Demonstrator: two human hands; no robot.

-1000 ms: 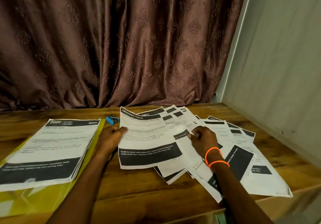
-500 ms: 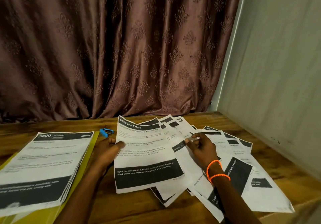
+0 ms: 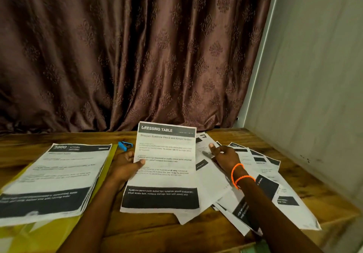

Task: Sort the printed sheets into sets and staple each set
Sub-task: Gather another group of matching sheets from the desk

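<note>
My left hand (image 3: 125,164) grips the left edge of a "DRESSING TABLE" sheet (image 3: 165,166), thumb on top, and holds it tilted up off the table. My right hand (image 3: 224,154), with orange bands at the wrist, rests on the fanned spread of loose printed sheets (image 3: 255,176) to the right; its fingers lie on the upper sheets. A neat stack of printed sheets (image 3: 53,178) lies at the left on a yellow folder (image 3: 49,235). A small blue stapler (image 3: 125,145) sits on the table behind my left hand.
The wooden table (image 3: 157,231) ends at a brown patterned curtain (image 3: 137,56) at the back and a pale wall (image 3: 314,95) on the right. The loose sheets reach close to the table's right front corner.
My left hand has lifted the "DRESSING TABLE" sheet up from the pile so that it stands tilted. My right hand has stayed on the fanned sheets.
</note>
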